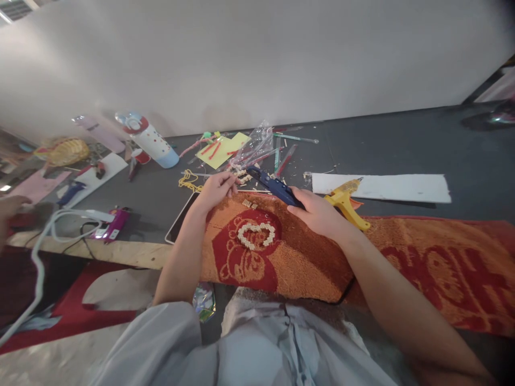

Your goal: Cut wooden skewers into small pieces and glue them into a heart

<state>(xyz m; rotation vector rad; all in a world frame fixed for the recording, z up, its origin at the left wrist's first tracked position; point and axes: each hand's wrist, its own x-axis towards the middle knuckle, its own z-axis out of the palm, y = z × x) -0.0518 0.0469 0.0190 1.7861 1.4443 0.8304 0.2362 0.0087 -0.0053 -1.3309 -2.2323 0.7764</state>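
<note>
My right hand is wrapped around the rear of a long dark blue hand tool with small marks along its body; its exact kind is not clear. The tool's front end points left, towards my left hand. The fingers of that hand are bent together in a pinch, and whatever is between them cannot be made out. Below both hands, an orange and red mat bears a heart-shaped outline of small cream pieces. A few loose pieces lie above the heart.
A yellow glue gun rests by a white board on the right. Scraps, yellow paper and yellow string lie behind my hands. Leftward are a tablet, a purple glue gun, a bottle and another person's hand.
</note>
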